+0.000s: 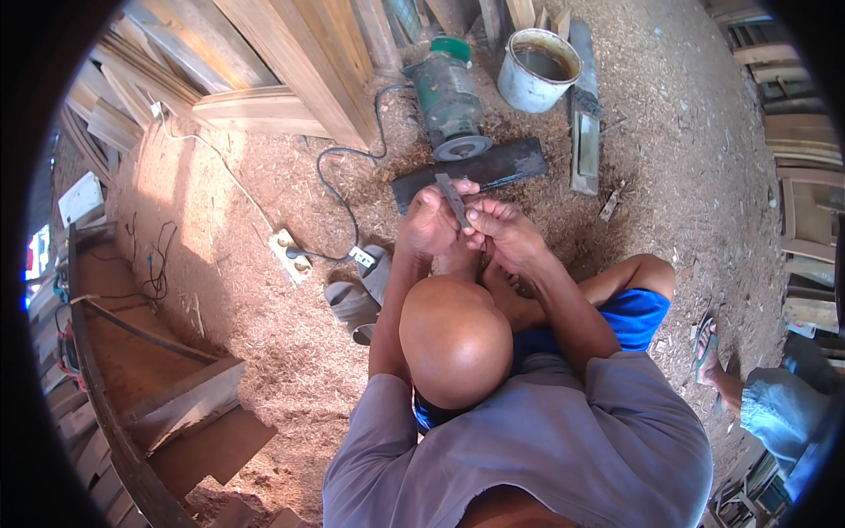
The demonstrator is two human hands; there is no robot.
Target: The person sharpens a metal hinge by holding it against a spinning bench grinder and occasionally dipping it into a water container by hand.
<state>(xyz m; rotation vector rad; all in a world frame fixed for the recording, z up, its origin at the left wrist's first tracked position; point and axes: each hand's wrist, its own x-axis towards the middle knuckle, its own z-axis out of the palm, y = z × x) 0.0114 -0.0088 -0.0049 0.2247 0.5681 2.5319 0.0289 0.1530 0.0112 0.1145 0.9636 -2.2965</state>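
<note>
Your left hand (428,222) and right hand (510,232), both pinched closed on a flat grey strip (452,201), near a green grinder (446,99)

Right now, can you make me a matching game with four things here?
1. Bucket
2. Motor
3. Flat gray piece
4. Power strip

A. Held by the left hand and right hand
B. On the ground, left of the shoes
C. Whitish, round, open on top
D. Green, with a round wheel

Pairs: 1-C, 2-D, 3-A, 4-B
</note>
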